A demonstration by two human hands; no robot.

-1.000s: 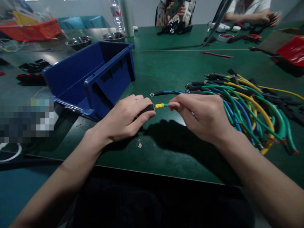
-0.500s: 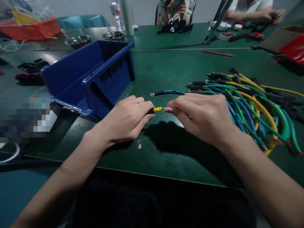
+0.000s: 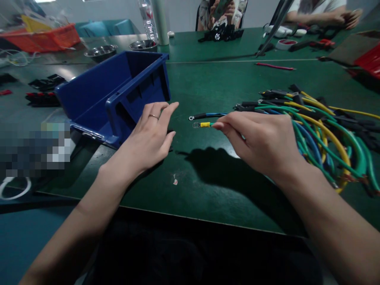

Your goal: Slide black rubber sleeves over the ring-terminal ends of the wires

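Note:
My right hand [image 3: 252, 138] pinches a green cable with a yellow sleeve [image 3: 205, 124] near its end. A ring terminal [image 3: 196, 125] sticks out beyond that sleeve, pointing left. To its left, my left hand [image 3: 152, 130] is apart from the cable, with its fingers spread. Small black pieces [image 3: 170, 149] show by the left thumb; the hand mostly hides them. Just behind the held cable, a blue-and-black cable end [image 3: 198, 116] with its own ring terminal lies on the table. A heap of green, yellow and blue cables [image 3: 326, 130] spreads beside my right hand.
A blue bin [image 3: 115, 95] stands behind my left hand on the green table [image 3: 202, 190]. Metal bowls [image 3: 101, 51], an orange basket [image 3: 56, 37] and a bottle [image 3: 147, 19] stand farther back. A red cable [image 3: 276, 67] lies beyond the heap. Two people sit across the table.
My left hand has let go of the black part by the yellow sleeve and drawn back left, its fingers spreading. The ring terminal now shows. My right hand still pinches the green cable.

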